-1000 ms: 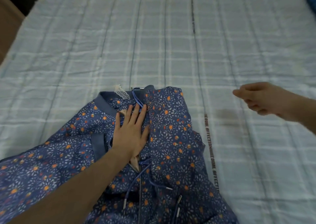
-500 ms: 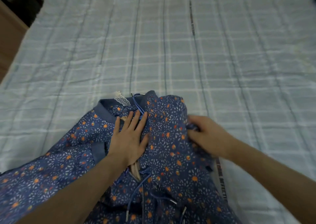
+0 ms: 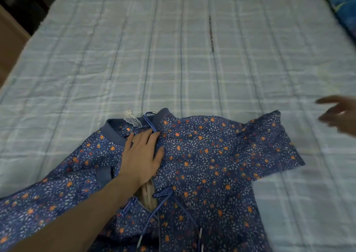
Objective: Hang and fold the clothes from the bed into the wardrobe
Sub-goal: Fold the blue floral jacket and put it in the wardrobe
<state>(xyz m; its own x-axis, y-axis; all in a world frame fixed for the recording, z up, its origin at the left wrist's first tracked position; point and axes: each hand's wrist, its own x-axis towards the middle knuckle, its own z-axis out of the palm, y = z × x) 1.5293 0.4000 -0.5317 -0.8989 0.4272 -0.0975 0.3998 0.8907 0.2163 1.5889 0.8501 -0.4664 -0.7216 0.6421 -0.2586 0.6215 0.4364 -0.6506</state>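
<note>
the left hand (image 3: 141, 156) lay flat on the chest of the jacket (image 3: 192, 167), fingers straight and together, pressing the cloth down just below the collar (image 3: 113, 134); it gripped nothing. the right hand (image 3: 340, 115) hung in the air near the right edge of the view, blurred, its fingers loosely spread and holding nothing, clear of the cloth and just beyond the jacket's right sleeve (image 3: 269, 142).

from the left, the jacket's other sleeve (image 3: 36, 207) ran off toward the lower left corner, partly under the forearm. the jacket itself, dark blue with small orange and white flowers, lay front-up on the bed (image 3: 173, 49), near its closest edge. a white lace tag (image 3: 132, 119) showed at the collar, and a blue cord (image 3: 149, 121) crossed the neck opening beside the fingertips. the zip (image 3: 157, 219) stood partly open below the wrist, showing a pale lining. the right sleeve lay spread out flat toward the right. the bed's cover was pale blue with a check pattern. a blue patterned pillow (image 3: 344, 3) sat at the upper right corner.
</note>
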